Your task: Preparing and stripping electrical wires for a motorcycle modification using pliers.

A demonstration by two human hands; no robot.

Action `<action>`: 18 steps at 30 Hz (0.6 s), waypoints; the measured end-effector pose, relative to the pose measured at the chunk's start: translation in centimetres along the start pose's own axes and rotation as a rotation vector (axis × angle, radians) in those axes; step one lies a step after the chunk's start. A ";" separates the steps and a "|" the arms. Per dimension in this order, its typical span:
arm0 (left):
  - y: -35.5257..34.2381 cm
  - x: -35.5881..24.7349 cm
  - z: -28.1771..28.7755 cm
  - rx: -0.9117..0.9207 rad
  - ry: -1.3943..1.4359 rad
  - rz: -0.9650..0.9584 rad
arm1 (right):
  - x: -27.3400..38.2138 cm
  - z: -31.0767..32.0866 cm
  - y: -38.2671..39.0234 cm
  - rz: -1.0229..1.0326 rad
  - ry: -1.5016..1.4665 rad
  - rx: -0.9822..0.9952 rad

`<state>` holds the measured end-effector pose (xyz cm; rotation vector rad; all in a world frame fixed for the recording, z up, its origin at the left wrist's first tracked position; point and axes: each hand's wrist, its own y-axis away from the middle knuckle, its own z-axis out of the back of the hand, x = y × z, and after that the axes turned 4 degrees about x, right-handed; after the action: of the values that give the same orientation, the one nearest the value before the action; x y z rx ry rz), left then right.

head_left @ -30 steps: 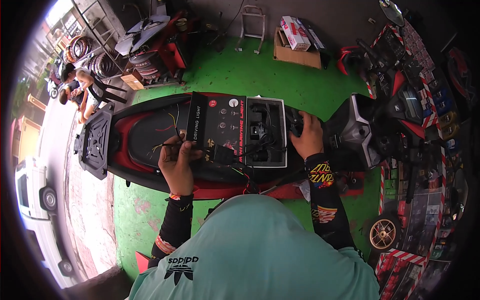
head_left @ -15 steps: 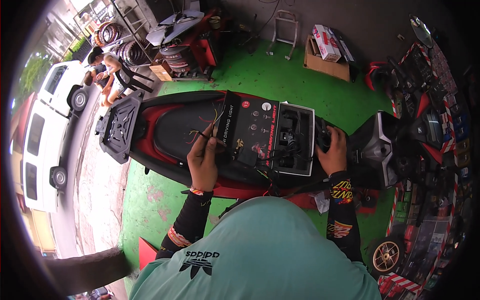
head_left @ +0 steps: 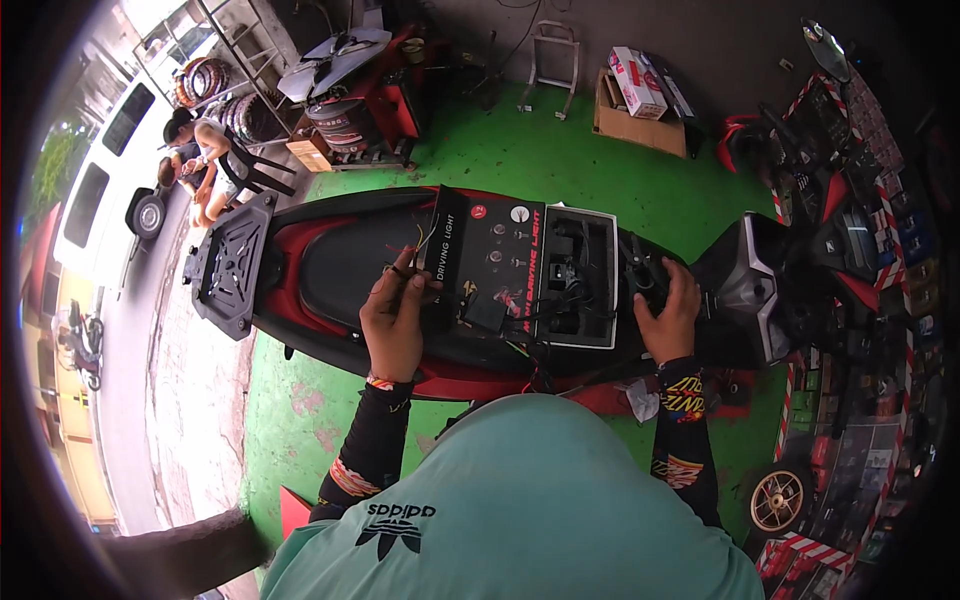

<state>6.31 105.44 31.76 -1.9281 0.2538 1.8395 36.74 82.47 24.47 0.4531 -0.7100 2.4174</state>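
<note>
A scooter with a long black seat (head_left: 350, 255) and red panels stands across in front of me. On the seat lies an opened black box (head_left: 500, 250) with a white-edged tray (head_left: 612, 290) holding black lamp parts and coiled cables. My left hand (head_left: 395, 320) pinches thin wires (head_left: 420, 240) with loose coloured ends above the seat, left of the box lid. Right of the tray, my right hand (head_left: 668, 318) curls its thumb and fingers round a dark object (head_left: 648, 275) whose kind I cannot make out. A small black module (head_left: 486, 316) rests on the lid.
A cardboard box (head_left: 640, 130) with packages sits by the back wall, near a metal stand (head_left: 551, 70). Shelves of goods (head_left: 850, 450) line the right side, with a gold wheel (head_left: 777, 500) below. Two people sit at the far left near a white van (head_left: 100, 180).
The view has shifted slightly, moving the scooter and box a little left in the picture. My left hand still pinches the wires; my right hand stays at the dark object.
</note>
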 end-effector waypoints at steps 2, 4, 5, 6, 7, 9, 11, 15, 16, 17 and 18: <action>0.0 -0.2 -0.1 0.012 0.007 0.006 | 0.0 0.4 0.6 0.002 -0.022 -0.038; 0.1 -0.8 -0.4 -0.012 -0.006 0.035 | 0.7 1.2 1.1 -0.032 -0.056 -0.129; 0.1 -0.7 -0.4 -0.008 -0.005 0.036 | 1.1 1.5 1.3 -0.035 -0.054 -0.130; 0.1 -0.6 -0.3 -0.004 0.005 0.027 | 1.5 1.8 1.6 -0.075 -0.127 -0.161; 0.1 -0.5 -0.2 -0.001 0.015 0.018 | 1.9 2.1 1.8 -0.114 -0.200 -0.193; 0.1 -0.4 -0.1 0.003 0.022 0.016 | 2.9 2.7 2.2 -0.084 -0.231 -0.206; 0.1 -0.4 -0.1 0.009 0.030 0.013 | 3.8 3.2 2.5 -0.054 -0.260 -0.221; -0.1 -0.7 -0.3 0.015 0.047 0.026 | 5.9 3.7 2.9 0.012 -0.327 -0.156; -0.1 -0.8 -0.3 0.017 0.051 0.030 | 6.6 3.9 2.9 0.026 -0.369 -0.129; -0.1 -0.8 -0.3 0.020 0.051 0.029 | 7.4 4.1 2.9 0.025 -0.369 -0.131; -0.1 -0.8 -0.2 0.014 0.036 0.025 | 8.2 4.3 2.8 0.072 -0.358 -0.061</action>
<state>6.48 105.25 32.52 -1.9589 0.3037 1.8152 29.29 81.54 30.58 0.8621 -0.9633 2.3975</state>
